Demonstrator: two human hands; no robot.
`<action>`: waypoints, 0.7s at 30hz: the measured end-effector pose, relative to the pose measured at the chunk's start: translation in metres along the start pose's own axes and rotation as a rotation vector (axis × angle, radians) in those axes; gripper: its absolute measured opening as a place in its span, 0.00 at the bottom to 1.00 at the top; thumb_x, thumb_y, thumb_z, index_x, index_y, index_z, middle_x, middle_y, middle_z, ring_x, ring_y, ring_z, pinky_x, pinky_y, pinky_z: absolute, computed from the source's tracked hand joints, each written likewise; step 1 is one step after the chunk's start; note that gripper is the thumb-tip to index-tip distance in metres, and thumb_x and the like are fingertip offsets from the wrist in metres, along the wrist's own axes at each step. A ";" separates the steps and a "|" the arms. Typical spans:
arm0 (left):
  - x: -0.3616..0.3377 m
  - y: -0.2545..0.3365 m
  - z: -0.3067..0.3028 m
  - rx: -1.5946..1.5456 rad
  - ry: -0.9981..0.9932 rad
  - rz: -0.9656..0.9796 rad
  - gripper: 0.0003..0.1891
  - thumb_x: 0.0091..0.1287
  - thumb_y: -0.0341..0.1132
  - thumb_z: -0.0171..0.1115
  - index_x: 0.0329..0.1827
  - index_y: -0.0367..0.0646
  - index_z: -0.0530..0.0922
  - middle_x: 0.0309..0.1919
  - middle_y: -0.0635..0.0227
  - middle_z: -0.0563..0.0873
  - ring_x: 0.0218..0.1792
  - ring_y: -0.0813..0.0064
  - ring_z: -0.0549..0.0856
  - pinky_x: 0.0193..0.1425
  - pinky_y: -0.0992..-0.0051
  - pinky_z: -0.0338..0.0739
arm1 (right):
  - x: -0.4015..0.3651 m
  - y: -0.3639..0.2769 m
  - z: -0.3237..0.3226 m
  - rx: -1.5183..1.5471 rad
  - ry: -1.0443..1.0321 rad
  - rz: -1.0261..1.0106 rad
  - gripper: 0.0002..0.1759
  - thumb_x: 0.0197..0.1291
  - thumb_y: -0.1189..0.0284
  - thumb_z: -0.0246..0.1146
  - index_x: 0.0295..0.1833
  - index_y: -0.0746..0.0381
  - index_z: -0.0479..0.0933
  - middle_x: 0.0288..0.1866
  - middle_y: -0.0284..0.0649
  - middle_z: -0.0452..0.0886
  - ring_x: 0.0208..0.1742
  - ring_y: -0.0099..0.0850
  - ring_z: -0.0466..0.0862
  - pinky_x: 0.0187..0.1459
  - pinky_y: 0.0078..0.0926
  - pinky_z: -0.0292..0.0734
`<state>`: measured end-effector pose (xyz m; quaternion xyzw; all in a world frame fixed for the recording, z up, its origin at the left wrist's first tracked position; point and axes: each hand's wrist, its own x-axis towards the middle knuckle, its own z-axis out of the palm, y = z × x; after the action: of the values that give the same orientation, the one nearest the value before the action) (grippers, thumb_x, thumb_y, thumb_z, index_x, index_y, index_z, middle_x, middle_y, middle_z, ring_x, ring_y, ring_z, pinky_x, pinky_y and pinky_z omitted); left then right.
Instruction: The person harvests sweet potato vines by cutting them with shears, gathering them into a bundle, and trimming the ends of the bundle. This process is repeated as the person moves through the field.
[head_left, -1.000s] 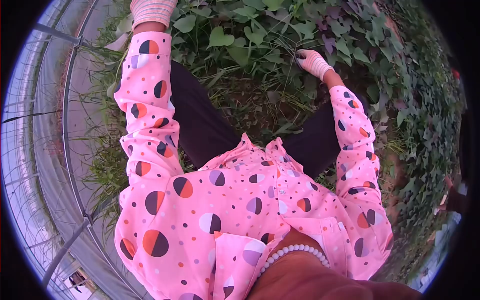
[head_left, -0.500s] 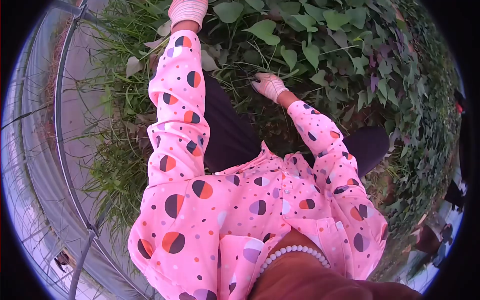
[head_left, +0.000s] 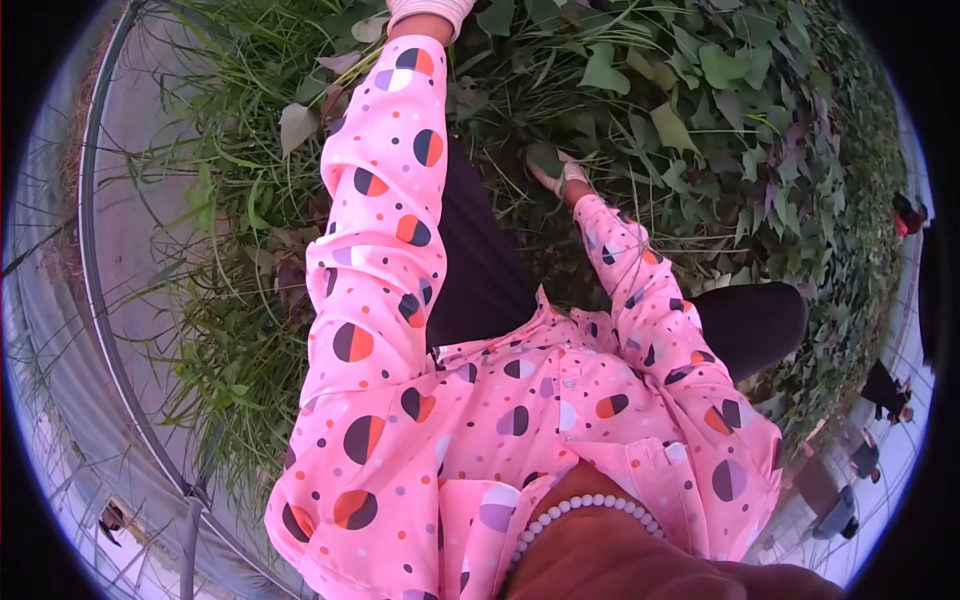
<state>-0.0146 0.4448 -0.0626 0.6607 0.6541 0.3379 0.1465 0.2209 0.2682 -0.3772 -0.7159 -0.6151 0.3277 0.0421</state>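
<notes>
Head view, upper centre: thin, tangled green grass (head_left: 530,80) could snag the pale cloth-gloved right hand (head_left: 562,180); can't tell what it or the left hand (head_left: 430,10) grips.

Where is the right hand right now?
In the head view, the right hand is above center, by a green leaf, beyond the dark trousers and right of the left hand.

And scanning right across the view, there's no readable text here: no label, no brand, no number, no sign that can be made out.
</notes>
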 end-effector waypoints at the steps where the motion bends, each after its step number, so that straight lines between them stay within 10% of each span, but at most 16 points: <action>1: -0.004 0.006 0.005 0.002 -0.019 0.009 0.15 0.65 0.39 0.48 0.45 0.46 0.82 0.38 0.51 0.85 0.42 0.48 0.83 0.48 0.56 0.77 | -0.018 -0.013 -0.008 -0.031 0.114 -0.128 0.29 0.61 0.48 0.52 0.59 0.56 0.73 0.54 0.50 0.80 0.60 0.49 0.77 0.57 0.42 0.73; 14: -0.010 -0.020 -0.002 0.068 -0.028 -0.015 0.14 0.63 0.39 0.52 0.42 0.41 0.81 0.35 0.48 0.85 0.40 0.46 0.83 0.48 0.56 0.77 | 0.069 -0.032 0.063 -0.166 -0.224 0.281 0.30 0.61 0.45 0.50 0.54 0.56 0.80 0.52 0.42 0.83 0.59 0.39 0.79 0.61 0.35 0.72; 18: -0.005 -0.025 0.001 0.081 -0.040 0.047 0.14 0.63 0.39 0.53 0.42 0.41 0.81 0.34 0.47 0.84 0.40 0.46 0.83 0.48 0.56 0.77 | 0.063 -0.050 0.034 -0.710 -0.558 0.001 0.29 0.62 0.46 0.49 0.52 0.56 0.81 0.49 0.40 0.85 0.55 0.38 0.82 0.58 0.33 0.74; 21: -0.005 -0.020 0.005 0.046 -0.075 0.093 0.14 0.63 0.40 0.54 0.43 0.41 0.81 0.35 0.47 0.84 0.40 0.46 0.83 0.47 0.56 0.77 | 0.058 -0.020 0.066 -0.267 -0.192 -0.001 0.21 0.61 0.52 0.54 0.44 0.56 0.80 0.38 0.42 0.83 0.43 0.38 0.83 0.46 0.35 0.75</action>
<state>-0.0257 0.4429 -0.0804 0.7057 0.6243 0.3044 0.1399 0.1706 0.3033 -0.4441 -0.6804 -0.6546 0.3100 -0.1120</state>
